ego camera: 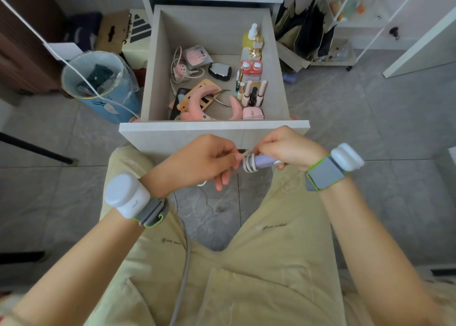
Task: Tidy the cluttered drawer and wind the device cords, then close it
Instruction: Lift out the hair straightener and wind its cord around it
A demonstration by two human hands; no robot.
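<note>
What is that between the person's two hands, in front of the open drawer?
In the head view, a small lilac stick-shaped device with a white cord coiled around it spans the gap between the left hand and right hand; both hold it.

One open drawer (pixel 274 61) holds the clutter. Two hands, the left (pixel 199 161) and the right (pixel 287 148), share one lilac device (pixel 265 161), and about four white cord loops (pixel 249 164) circle it. Each wrist wears one white sensor unit, two in all (pixel 125 194) (pixel 346 156). Inside the drawer: one yellow spray bottle (pixel 251 38), one black compact (pixel 220 71), one pair of metal nippers (pixel 220 96), one pink pouch (pixel 253 113). One blue waste bin (pixel 98 83) stands beside the drawer.
</note>
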